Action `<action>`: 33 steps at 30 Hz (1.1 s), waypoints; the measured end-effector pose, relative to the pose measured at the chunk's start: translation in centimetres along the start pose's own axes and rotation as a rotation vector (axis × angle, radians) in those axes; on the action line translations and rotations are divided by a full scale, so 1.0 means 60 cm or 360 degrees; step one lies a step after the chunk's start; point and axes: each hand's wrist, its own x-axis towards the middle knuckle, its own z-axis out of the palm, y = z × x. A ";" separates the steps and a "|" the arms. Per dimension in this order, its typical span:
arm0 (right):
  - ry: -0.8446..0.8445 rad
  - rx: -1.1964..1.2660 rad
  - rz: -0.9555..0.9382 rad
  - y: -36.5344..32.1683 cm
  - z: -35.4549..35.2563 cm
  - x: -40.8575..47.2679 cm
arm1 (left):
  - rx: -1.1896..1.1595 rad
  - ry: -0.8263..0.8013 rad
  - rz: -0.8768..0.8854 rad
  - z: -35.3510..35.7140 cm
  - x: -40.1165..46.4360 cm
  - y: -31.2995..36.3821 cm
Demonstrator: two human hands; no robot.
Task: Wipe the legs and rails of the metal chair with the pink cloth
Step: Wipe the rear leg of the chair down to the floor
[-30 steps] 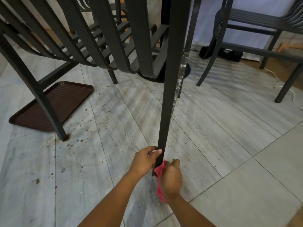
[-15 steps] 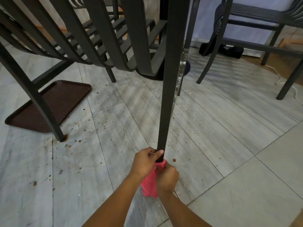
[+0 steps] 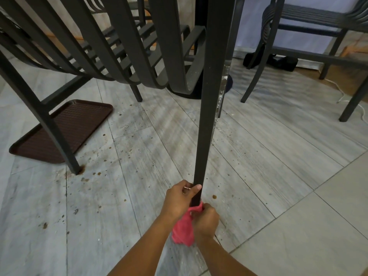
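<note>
Pink cloth (image 3: 184,228), gripped by the right hand (image 3: 206,221), wraps the foot of the chair leg (image 3: 207,120), which the left hand (image 3: 180,198) clasps; steadying there should let the cloth slide upward snugly.

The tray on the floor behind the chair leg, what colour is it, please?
Dark brown tray, seen in the head view.

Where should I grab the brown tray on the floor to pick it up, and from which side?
Probably the brown tray's far short edge, near its upper right corner, coming from the right. It lies flat with a raised rim that fingers could hook under. The dark chair leg crosses in front of its middle and blocks that part; the left end looks harder to reach.
</note>
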 end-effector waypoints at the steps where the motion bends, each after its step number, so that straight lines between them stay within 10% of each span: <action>1: -0.0011 -0.0003 0.0002 -0.001 -0.004 0.001 | -0.0004 -0.0003 -0.0003 -0.001 -0.002 0.002; 33: 0.0013 -0.0106 -0.0604 -0.202 -0.340 -0.136 | -0.0555 -0.0111 0.0327 -0.011 -0.194 0.161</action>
